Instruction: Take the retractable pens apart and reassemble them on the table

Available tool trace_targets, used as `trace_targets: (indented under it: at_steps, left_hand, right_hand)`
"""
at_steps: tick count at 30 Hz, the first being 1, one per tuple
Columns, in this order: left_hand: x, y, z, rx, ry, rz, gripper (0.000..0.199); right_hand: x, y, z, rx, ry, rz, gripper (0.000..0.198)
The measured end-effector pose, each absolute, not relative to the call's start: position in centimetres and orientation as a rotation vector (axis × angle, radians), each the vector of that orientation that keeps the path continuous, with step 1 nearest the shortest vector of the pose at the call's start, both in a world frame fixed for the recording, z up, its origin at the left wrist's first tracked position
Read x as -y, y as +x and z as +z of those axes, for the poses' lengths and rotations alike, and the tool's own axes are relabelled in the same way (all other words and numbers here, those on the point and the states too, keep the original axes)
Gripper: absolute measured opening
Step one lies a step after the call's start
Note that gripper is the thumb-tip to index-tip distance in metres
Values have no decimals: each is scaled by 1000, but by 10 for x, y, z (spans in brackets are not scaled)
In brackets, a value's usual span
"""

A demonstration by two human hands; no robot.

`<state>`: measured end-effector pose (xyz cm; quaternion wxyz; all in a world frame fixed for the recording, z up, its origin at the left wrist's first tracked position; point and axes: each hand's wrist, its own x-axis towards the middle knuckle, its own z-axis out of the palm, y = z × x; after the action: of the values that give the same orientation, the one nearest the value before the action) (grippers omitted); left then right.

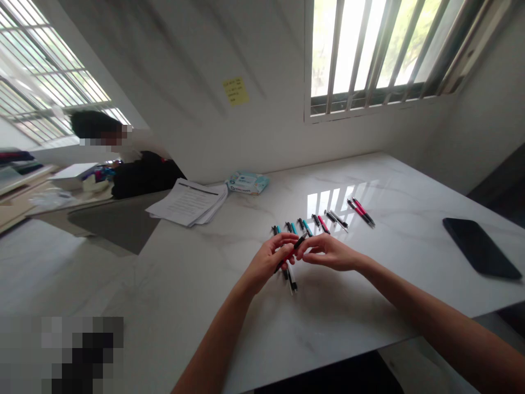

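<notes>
My left hand (268, 260) is closed around a red and black pen (290, 255), which slants up to the right toward its pale tip. My right hand (328, 251) is beside the tip end, its fingers bent and its thumb apart from them. Its fingertips come close to the pen; whether they touch it, I cannot tell. Under and in front of my left hand lie more pen pieces (292, 282), partly covered. Behind both hands runs a row of black, teal and red pen parts (305, 226). Farther right are two pens (361, 212), side by side, in red and black.
A dark phone (482, 248) lies at the table's right. Printed sheets (186, 202) and a light blue wipes pack (247, 183) lie toward the back wall. A yellow note (235, 91) is stuck on that wall. Another person (139, 148) sits beyond a partition at the left.
</notes>
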<state>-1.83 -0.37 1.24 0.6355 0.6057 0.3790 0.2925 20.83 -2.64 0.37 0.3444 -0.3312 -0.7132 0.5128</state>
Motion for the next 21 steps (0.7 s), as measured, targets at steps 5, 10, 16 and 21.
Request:
trace_targets:
  at_steps: [5,10,16,21]
  left_hand:
    - [3,-18,16,-976,1713,761,30]
    - [8,-16,17,-1069,2068,795,21]
    - [10,-15,13,-1093,2277,842,16]
    - [12,-16,11,-1091,2400,780,18]
  right_hand:
    - [16,215,-7,1727,-1030,1145,42]
    - [14,213,-16,1738,-1052,1117,55]
    - [20,206,-16,1815,-1106,1029,45]
    - [18,207,-16,1799,-1105,1005,49]
